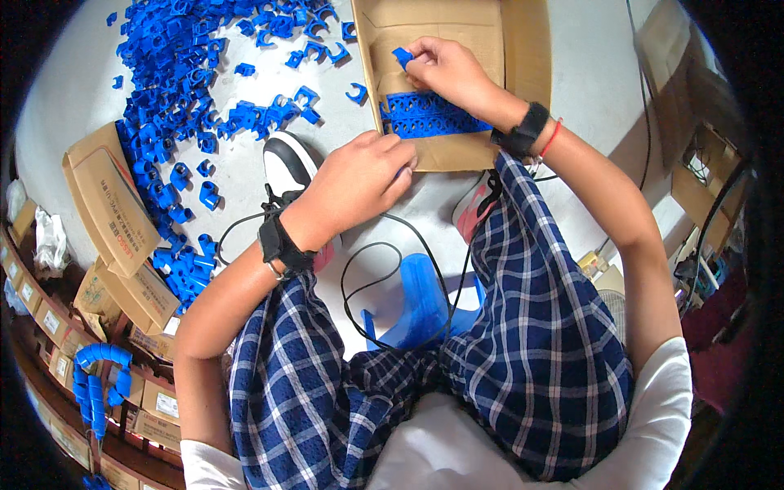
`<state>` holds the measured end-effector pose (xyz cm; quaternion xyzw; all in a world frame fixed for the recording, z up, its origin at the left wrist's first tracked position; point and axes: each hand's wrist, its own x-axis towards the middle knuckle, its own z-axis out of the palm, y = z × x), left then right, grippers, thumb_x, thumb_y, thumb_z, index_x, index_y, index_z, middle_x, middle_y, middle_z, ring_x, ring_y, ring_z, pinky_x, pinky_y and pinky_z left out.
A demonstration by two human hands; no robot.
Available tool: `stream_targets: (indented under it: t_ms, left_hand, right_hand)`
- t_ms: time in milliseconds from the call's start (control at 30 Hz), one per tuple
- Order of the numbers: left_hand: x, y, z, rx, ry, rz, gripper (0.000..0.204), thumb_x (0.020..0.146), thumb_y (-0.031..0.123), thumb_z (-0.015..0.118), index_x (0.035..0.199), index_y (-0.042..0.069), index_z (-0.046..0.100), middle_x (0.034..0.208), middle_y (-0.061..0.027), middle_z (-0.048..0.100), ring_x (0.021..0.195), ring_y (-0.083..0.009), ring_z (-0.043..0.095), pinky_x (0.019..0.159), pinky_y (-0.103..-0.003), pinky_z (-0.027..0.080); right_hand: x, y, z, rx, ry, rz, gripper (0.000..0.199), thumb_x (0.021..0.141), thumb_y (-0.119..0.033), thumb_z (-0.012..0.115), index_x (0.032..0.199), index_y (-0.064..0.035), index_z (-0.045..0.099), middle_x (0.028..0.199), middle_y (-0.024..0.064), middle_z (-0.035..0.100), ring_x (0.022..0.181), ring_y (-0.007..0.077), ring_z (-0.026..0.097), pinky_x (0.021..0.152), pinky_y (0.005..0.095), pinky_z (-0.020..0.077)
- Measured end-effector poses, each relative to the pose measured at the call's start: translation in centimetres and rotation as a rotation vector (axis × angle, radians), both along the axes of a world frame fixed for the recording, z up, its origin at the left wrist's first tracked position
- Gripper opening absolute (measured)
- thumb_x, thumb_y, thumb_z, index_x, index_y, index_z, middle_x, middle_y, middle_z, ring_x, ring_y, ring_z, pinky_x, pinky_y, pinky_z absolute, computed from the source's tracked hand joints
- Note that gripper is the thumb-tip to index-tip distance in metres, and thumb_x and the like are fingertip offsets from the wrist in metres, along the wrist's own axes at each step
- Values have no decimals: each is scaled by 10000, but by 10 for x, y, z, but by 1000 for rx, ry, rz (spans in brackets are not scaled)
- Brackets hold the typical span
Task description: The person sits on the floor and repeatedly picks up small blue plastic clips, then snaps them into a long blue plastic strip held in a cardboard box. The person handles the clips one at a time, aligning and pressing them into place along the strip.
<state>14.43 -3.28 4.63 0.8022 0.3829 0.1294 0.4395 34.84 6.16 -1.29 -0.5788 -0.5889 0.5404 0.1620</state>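
Observation:
Between the thumb and fingers of my right hand (445, 69), a small blue plastic pipe clip (403, 57) is pinched, held over the open cardboard box (457, 153). Inside the box, blue pipe clips (433, 113) lie packed in neat rows along the near side. My left hand (359, 180) is at the box's near left corner with its fingers curled closed. A trace of blue shows by its fingertips, but the hand hides most of what it may hold.
A large heap of loose blue clips (167, 73) spreads over the floor on the left. Flattened cardboard (114, 200) leans beside it, with stacked cartons (155, 400) further left. A blue plastic stool (420, 302) and a black cable (347, 286) are between my legs.

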Motion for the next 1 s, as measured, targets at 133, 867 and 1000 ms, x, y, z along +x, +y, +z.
stream_targets:
  t_ms: [133, 867, 1000]
  left_hand:
    - [0, -3, -4, -9, 17, 13, 93, 921, 154, 597, 974, 78, 612, 890, -123, 610, 891, -328, 609, 792, -438, 505]
    - [-3, -7, -21, 47, -141, 37, 62, 923, 148, 611, 954, 96, 627, 872, -102, 594, 764, -326, 640, 682, -417, 528]
    - [-4, -6, -23, 36, -164, 36, 63, 924, 146, 613, 951, 92, 631, 870, -98, 599, 768, -322, 642, 686, -413, 527]
  right_hand:
    - [-1, 3, -20, -336, 221, -60, 165, 938, -141, 664, 1004, 10, 659, 819, 14, 648, 745, 77, 589, 687, 247, 510]
    - [1, 4, -29, 230, -239, 424, 211, 851, -194, 656, 974, -42, 735, 872, 165, 727, 805, 343, 702, 784, 425, 562]
    - [0, 6, -25, 230, -196, 382, 216, 851, -200, 658, 987, -43, 715, 838, 156, 719, 787, 340, 699, 763, 424, 561]
